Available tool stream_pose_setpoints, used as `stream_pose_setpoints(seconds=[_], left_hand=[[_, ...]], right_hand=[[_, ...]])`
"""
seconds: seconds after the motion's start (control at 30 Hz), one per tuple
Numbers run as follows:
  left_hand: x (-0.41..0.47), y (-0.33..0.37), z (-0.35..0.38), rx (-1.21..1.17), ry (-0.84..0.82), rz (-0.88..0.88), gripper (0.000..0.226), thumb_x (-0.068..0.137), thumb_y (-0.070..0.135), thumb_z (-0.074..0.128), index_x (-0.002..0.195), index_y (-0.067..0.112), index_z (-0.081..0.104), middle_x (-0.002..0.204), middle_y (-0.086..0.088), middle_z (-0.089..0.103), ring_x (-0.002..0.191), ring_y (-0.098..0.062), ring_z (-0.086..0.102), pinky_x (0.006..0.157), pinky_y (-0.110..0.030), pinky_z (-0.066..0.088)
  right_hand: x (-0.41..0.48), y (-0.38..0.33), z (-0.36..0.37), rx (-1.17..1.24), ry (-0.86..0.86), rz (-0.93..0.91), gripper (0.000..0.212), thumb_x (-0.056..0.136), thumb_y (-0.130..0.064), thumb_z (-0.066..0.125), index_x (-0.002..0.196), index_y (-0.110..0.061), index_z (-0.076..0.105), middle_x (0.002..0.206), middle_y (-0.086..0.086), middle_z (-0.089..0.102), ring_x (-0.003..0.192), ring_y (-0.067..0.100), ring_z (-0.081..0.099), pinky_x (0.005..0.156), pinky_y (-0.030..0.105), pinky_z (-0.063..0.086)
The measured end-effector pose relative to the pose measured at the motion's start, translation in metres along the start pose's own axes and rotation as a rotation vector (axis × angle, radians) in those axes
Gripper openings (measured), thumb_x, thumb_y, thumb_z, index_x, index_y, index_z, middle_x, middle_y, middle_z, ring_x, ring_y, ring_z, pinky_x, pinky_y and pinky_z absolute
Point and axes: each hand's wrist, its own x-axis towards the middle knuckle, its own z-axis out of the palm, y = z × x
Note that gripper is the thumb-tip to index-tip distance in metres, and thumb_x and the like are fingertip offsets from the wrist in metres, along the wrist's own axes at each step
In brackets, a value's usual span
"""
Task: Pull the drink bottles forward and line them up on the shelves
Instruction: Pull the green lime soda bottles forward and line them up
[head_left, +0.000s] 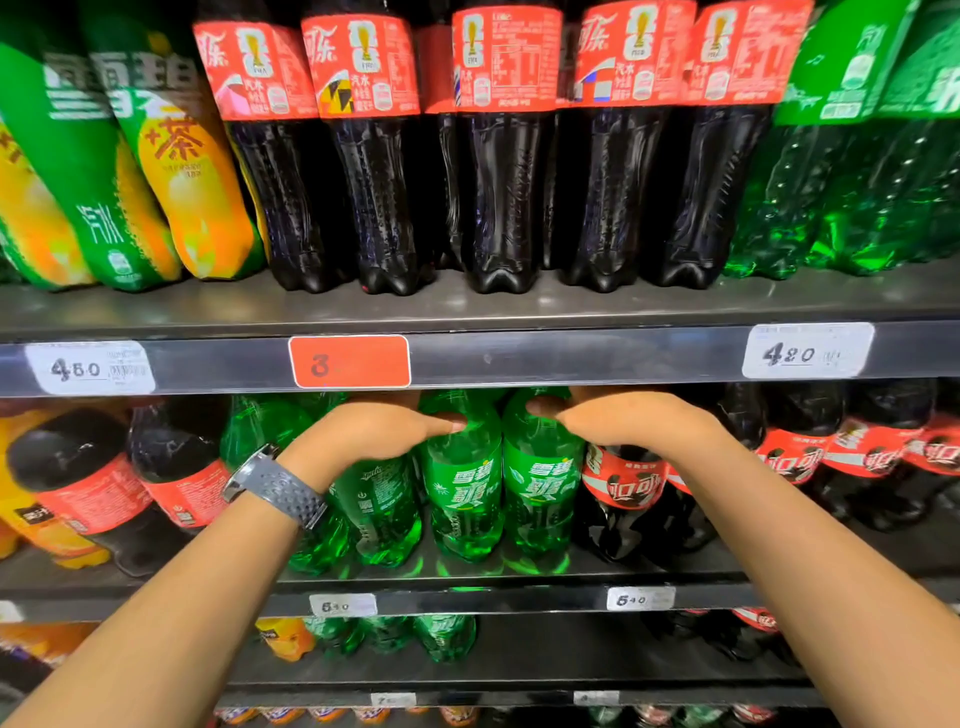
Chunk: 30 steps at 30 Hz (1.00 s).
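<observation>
On the middle shelf (467, 584) stand green Sprite bottles. My left hand (363, 434), with a grey watch on its wrist, lies over the top of a green bottle (382, 512), its thumb touching the neighbouring green bottle (464, 493). My right hand (618, 418) reaches under the upper shelf rail and lies on the shoulder of another green bottle (540, 483), with its thumb on the top. Fingers of both hands are hidden behind the bottle tops, so the grip is unclear.
Black cola bottles (621, 499) with red labels flank the green ones on both sides. The upper shelf (467, 306) carries tall cola bottles (498, 156), yellow-green bottles at left and green ones at right. Its rail (571, 358) with price tags hangs just above my hands. Lower shelves hold more bottles.
</observation>
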Motion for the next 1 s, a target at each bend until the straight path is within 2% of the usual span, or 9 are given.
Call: stream_pose_setpoints(seconds=[0.1, 0.3, 0.37, 0.43, 0.5, 0.63, 0.73, 0.83, 1.0], left_hand=[[0.000, -0.001, 0.003, -0.023, -0.009, -0.003, 0.060, 0.102, 0.005, 0.020, 0.148, 0.043, 0.016, 0.159, -0.006, 0.012, 0.144, -0.028, 0.022, 0.113, -0.033, 0.021], [0.003, -0.009, 0.006, -0.117, 0.033, -0.038, 0.059, 0.096, 0.056, 0.033, 0.147, 0.026, 0.035, 0.156, -0.004, 0.027, 0.141, -0.024, 0.030, 0.112, -0.034, 0.025], [0.005, -0.013, 0.014, -0.159, 0.154, -0.050, 0.063, 0.086, 0.070, 0.035, 0.113, 0.020, 0.064, 0.127, -0.012, 0.058, 0.114, -0.025, 0.055, 0.093, -0.035, 0.043], [0.004, -0.014, 0.022, -0.212, 0.297, -0.020, 0.058, 0.079, 0.077, 0.040, 0.064, 0.021, 0.050, 0.066, -0.003, 0.054, 0.063, -0.017, 0.054, 0.058, -0.029, 0.040], [0.002, -0.018, 0.028, -0.291, 0.439, 0.040, 0.059, 0.073, 0.078, 0.046, 0.071, 0.019, 0.046, 0.054, 0.002, 0.040, 0.048, -0.015, 0.043, 0.048, -0.026, 0.035], [-0.014, -0.035, 0.036, -0.374, 0.740, 0.138, 0.041, 0.081, 0.060, 0.058, 0.064, 0.023, 0.049, 0.033, 0.009, 0.038, 0.032, -0.006, 0.035, 0.041, -0.023, 0.031], [-0.029, -0.056, 0.036, -0.444, 0.837, 0.244, 0.010, 0.087, 0.038, 0.062, 0.092, 0.031, 0.067, 0.075, 0.010, 0.072, 0.059, -0.008, 0.063, 0.066, -0.023, 0.049], [-0.043, -0.081, 0.034, -0.507, 0.838, 0.323, 0.022, 0.089, 0.030, 0.061, 0.109, 0.029, 0.070, 0.101, 0.013, 0.072, 0.089, -0.008, 0.067, 0.088, -0.030, 0.051], [-0.056, -0.128, 0.033, -0.463, 1.002, 0.175, 0.015, 0.086, 0.017, 0.067, 0.099, 0.013, 0.074, 0.095, 0.000, 0.073, 0.090, -0.023, 0.067, 0.076, -0.023, 0.042]], right_hand=[[0.000, 0.002, -0.001, 0.027, -0.008, -0.002, 0.077, 0.091, -0.067, 0.031, 0.152, -0.026, 0.011, 0.159, 0.003, 0.012, 0.143, 0.025, 0.021, 0.113, 0.039, 0.019], [-0.003, 0.003, 0.004, 0.000, 0.035, 0.036, 0.083, 0.087, -0.074, 0.028, 0.152, -0.024, 0.012, 0.158, 0.004, 0.018, 0.142, 0.026, 0.025, 0.112, 0.041, 0.023], [-0.003, 0.002, 0.009, -0.092, 0.114, 0.017, 0.080, 0.089, -0.072, 0.026, 0.149, -0.018, 0.027, 0.150, 0.009, 0.037, 0.134, 0.028, 0.040, 0.105, 0.040, 0.032], [-0.004, 0.002, 0.015, -0.142, 0.221, -0.010, 0.075, 0.091, -0.069, 0.028, 0.131, -0.010, 0.050, 0.116, 0.013, 0.065, 0.103, 0.028, 0.059, 0.082, 0.036, 0.040], [-0.006, 0.000, 0.021, -0.142, 0.339, -0.036, 0.066, 0.091, -0.067, 0.032, 0.114, -0.011, 0.058, 0.089, 0.008, 0.066, 0.078, 0.026, 0.056, 0.072, 0.033, 0.040], [-0.014, -0.009, 0.035, -0.241, 0.731, -0.192, 0.042, 0.095, -0.052, 0.040, 0.095, -0.014, 0.059, 0.093, 0.011, 0.066, 0.088, 0.034, 0.062, 0.066, 0.034, 0.040], [-0.021, -0.030, 0.048, -0.240, 0.857, -0.409, 0.030, 0.093, -0.038, 0.049, 0.070, -0.019, 0.049, 0.062, 0.001, 0.055, 0.067, 0.032, 0.061, 0.054, 0.031, 0.036], [-0.021, -0.059, 0.065, -0.168, 0.871, -0.638, 0.013, 0.091, -0.027, 0.055, 0.089, -0.016, 0.061, 0.072, 0.002, 0.063, 0.069, 0.028, 0.061, 0.060, 0.037, 0.048], [-0.009, -0.107, 0.101, 0.012, 0.740, -0.647, 0.032, 0.092, -0.037, 0.052, 0.117, -0.019, 0.051, 0.090, -0.001, 0.056, 0.090, 0.023, 0.054, 0.077, 0.034, 0.042]])
